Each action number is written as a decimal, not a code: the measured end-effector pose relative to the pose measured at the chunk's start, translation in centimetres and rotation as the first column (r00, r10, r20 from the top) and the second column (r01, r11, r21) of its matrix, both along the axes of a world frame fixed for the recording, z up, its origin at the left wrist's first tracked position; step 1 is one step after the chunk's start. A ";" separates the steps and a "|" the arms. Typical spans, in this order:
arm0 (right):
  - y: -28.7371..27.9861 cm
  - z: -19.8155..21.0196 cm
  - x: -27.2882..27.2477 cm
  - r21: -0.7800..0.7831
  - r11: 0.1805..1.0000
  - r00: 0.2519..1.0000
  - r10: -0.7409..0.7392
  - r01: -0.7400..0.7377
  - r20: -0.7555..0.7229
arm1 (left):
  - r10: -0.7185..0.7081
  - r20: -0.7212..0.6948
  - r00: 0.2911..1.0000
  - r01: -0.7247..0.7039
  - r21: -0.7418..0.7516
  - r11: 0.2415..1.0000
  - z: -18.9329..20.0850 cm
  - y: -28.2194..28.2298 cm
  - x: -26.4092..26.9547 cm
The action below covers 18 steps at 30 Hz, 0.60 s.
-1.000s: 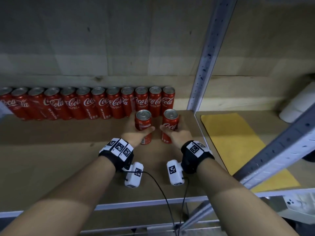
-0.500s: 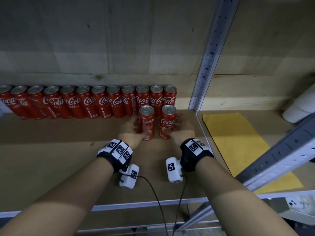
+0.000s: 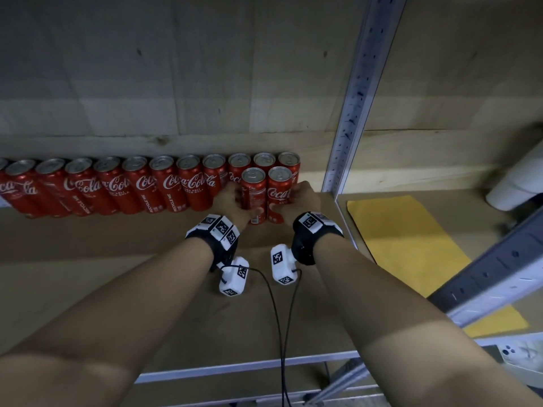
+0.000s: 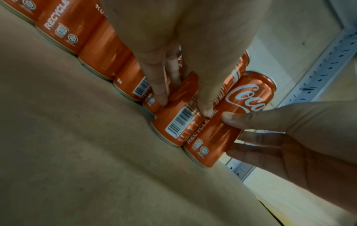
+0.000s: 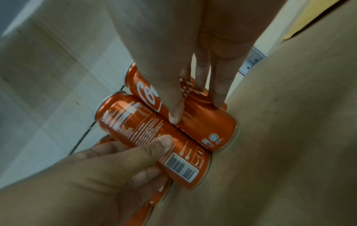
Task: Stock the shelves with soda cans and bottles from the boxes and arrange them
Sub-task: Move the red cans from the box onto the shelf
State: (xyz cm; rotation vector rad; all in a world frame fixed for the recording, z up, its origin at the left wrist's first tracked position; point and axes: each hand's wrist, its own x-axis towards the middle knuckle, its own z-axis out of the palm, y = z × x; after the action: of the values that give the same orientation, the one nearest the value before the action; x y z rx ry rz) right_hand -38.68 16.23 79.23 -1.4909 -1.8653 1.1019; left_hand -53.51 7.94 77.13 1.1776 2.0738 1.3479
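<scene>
A row of red Coca-Cola cans [image 3: 141, 186] stands along the back of the brown shelf board [image 3: 88, 274]. Two more cans stand side by side in front of the row's right end. My left hand [image 3: 235, 202] grips the left can [image 3: 253, 192], thumb at the front and fingers behind. My right hand [image 3: 299, 199] grips the right can [image 3: 279, 190] the same way. In the left wrist view my left hand [image 4: 182, 105] holds the barcode can [image 4: 173, 125]. In the right wrist view my right hand [image 5: 196, 110] holds its can [image 5: 204, 131] beside the left can [image 5: 135, 122].
A perforated metal upright [image 3: 352, 113] rises just right of the cans. Beyond it a yellow sheet [image 3: 405, 245] lies on the neighbouring shelf, with a white roll [image 3: 517, 183] behind it. A slanted metal brace [image 3: 484, 277] crosses the lower right. The shelf's front rail [image 3: 235, 368] runs below my forearms.
Both hands have moved the two front cans away from me and closer together, up to the back row's right end. The row itself has not moved.
</scene>
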 end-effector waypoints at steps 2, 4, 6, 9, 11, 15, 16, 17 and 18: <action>0.4 -0.2 -0.5 0.003 1.000 1.000 -0.009 0.009 0.007 | 0.028 0.004 1.000 -0.028 -0.005 1.000 -0.2 0.4 -0.2; 0.7 -0.4 -0.8 0.003 1.000 1.000 -0.017 0.017 -0.001 | 0.079 0.003 0.997 -0.079 -0.015 0.997 -0.6 0.6 -0.3; 0.8 -0.5 -0.9 -0.008 1.000 0.999 -0.031 0.030 -0.018 | 0.106 -0.013 0.994 -0.106 -0.028 0.994 -1.1 0.8 -0.6; 0.9 -0.4 -0.8 -0.027 0.999 0.999 -0.036 0.036 -0.009 | 0.124 -0.025 0.992 -0.125 -0.030 0.992 -2.1 1.2 -1.3; 0.8 -0.1 -0.6 -0.031 0.999 0.999 -0.041 0.041 -0.012 | 0.116 -0.032 0.993 -0.117 -0.028 0.993 -2.2 1.2 -1.5; -0.1 0.9 0.2 0.038 0.999 0.998 -0.015 0.012 0.069 | 0.098 -0.057 0.994 -0.098 -0.002 0.995 -1.0 -0.2 -0.4; -0.5 1.1 0.6 0.043 0.999 0.997 -0.008 0.004 0.081 | 0.126 -0.072 0.989 -0.125 0.019 0.992 -0.4 -1.1 -0.1; -1.1 1.4 1.1 0.038 0.999 0.997 -0.002 -0.001 0.082 | 0.156 -0.095 0.983 -0.154 0.030 0.988 0.2 -2.2 0.3; -1.7 1.8 1.6 0.051 0.999 0.995 0.008 -0.013 0.104 | 0.166 -0.128 0.978 -0.166 0.015 0.986 0.7 -3.4 0.4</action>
State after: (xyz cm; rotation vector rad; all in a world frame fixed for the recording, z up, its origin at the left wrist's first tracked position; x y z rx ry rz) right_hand -37.05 14.52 80.98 -1.5369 -1.9585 0.9903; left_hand -53.13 4.52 77.88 1.1421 2.3067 1.3829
